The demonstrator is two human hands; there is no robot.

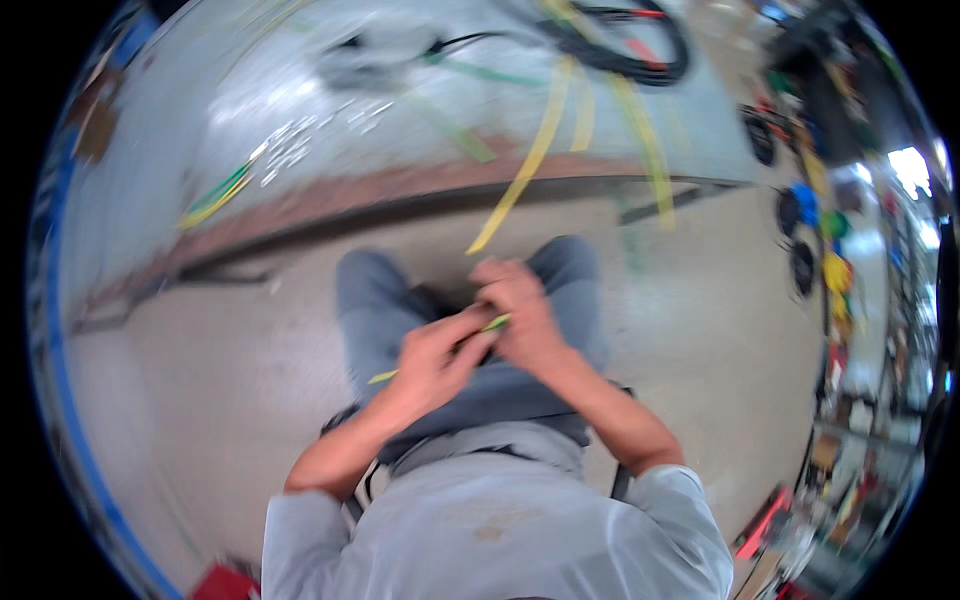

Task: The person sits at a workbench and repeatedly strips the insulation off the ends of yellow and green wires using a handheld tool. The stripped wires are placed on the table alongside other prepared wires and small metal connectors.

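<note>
Left hand (432,362) has its fingers bent and pinched on a yellow-green strip (497,322), as far as my blurred view lets me judge; I cannot tell whether the strip is wire or tape. One end pokes out at the heel of that hand, toward the left, and a greener bit shows between the two hands. My right hand (522,312) is just beside it, closer to the bench (160,180), with its fingers curled inward; I cannot tell whether it grips the strip too or only touches it. Both hands and the strip are above the grey trousers (365,290), off the bench and out past the middle of its near edge.

On the bench, I see green and yellow wires (232,195) near the left part of the near edge, with small shiny pieces (288,145) scattered just beside them. Long yellow tapes (528,165) reach out over the near edge, right of its middle, while a green tape (458,132) ends close to that edge. Toward the bench's right edge, farther back, lies a coil of black cable (640,72) with red parts. Crowded shelves (870,440) stand to the right.
</note>
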